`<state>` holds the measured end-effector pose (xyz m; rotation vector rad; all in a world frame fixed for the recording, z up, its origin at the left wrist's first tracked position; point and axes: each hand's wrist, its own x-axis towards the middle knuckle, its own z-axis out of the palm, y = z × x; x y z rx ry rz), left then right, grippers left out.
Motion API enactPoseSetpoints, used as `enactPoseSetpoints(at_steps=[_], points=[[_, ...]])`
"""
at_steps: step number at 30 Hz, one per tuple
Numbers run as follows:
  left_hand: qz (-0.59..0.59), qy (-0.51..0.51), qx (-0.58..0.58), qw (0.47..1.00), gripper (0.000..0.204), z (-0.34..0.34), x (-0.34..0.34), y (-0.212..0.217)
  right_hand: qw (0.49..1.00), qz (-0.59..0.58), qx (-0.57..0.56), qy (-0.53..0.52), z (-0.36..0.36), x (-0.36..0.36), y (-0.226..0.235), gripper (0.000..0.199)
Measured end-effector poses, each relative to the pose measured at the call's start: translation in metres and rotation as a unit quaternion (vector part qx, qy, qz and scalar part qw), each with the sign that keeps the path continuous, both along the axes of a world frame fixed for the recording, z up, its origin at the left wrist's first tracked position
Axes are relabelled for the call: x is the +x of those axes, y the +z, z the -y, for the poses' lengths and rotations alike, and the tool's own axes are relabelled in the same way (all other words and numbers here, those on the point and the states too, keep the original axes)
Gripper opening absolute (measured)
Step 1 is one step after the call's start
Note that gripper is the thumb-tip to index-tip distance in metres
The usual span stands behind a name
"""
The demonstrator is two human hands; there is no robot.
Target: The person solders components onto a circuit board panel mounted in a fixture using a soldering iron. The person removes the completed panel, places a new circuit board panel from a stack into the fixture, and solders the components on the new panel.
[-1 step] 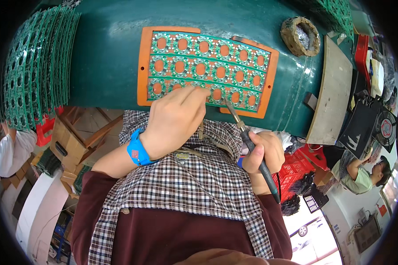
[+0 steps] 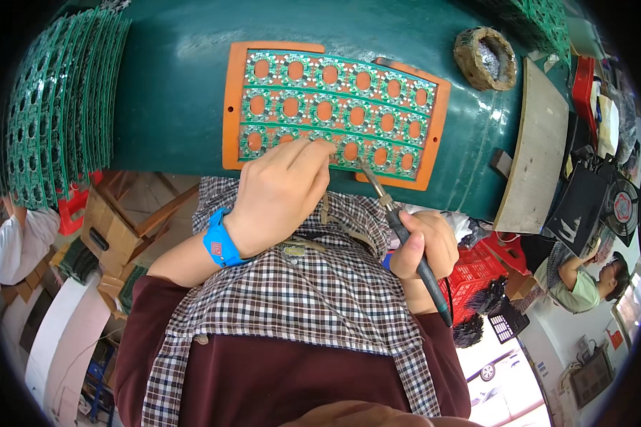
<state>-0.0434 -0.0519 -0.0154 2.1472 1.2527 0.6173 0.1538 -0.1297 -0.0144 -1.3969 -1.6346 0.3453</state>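
A green circuit board panel [image 2: 340, 92], with rows of ring-shaped boards around round openings, lies in an orange holding frame [image 2: 232, 139]. My left hand [image 2: 281, 188], with a blue band at the wrist, is over the panel's near row. Its fingertips are pinched together close to the board, and whatever is between them is too small to make out. A soldering iron [image 2: 429, 279] is gripped in my right hand [image 2: 436, 245], slanting up and left. The iron's metal tip meets the near row just right of my left fingertips, though I cannot tell if it touches.
Many similar green panels [image 2: 57, 107] stand stacked on edge at the left of the green tabletop [image 2: 171, 92]. At the far right sit a round, crusted dish [image 2: 486, 58], a grey-brown board [image 2: 533, 153] and a small dark block [image 2: 501, 163]. Another person [image 2: 584, 281] is off to the right.
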Motion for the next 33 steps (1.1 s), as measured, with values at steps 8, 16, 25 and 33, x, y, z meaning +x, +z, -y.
enactPoseSetpoints(at_steps=[8,16,25,33], points=[[0.023,-0.011,0.016,1.0,0.019,0.002,-0.002,-0.006,0.999,-0.008,0.011,0.029,-0.006,-0.007,-0.008,0.012],[0.025,0.005,-0.025,0.999,0.017,0.001,0.0,-0.001,1.0,-0.015,0.009,0.025,-0.005,-0.004,-0.01,0.013],[0.018,0.009,0.057,0.998,0.015,-0.012,-0.002,0.002,0.999,-0.028,0.024,-0.004,-0.007,-0.001,-0.009,0.015],[-0.013,0.025,0.056,0.998,0.017,-0.026,0.007,-0.004,1.0,-0.012,-0.005,-0.003,-0.034,-0.006,-0.002,0.013]])
